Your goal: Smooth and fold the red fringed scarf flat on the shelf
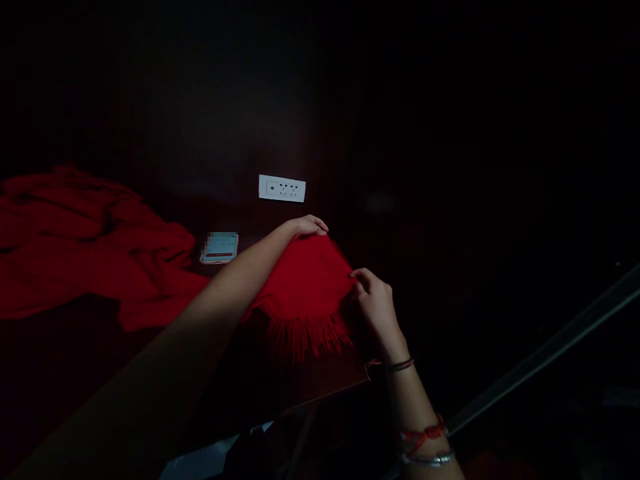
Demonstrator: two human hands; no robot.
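Observation:
A red fringed scarf (307,280) lies across the dark table, its tassels hanging toward me near the front edge. My left hand (311,227) reaches over to its far edge, fingers closed on the cloth there. At the scarf's right edge, my right hand (373,290) pinches the fabric between thumb and fingers. The cloth looks stretched fairly flat between both hands. Farther left, a rumpled heap of red cloth (90,247) runs toward my left forearm; whether it is one piece with the scarf is hidden behind that arm.
A phone (219,248) with its screen lit lies on the table beside the red heap. A white wall socket (282,189) sits just behind. The table's front edge (320,399) runs below the tassels. The surroundings are very dark.

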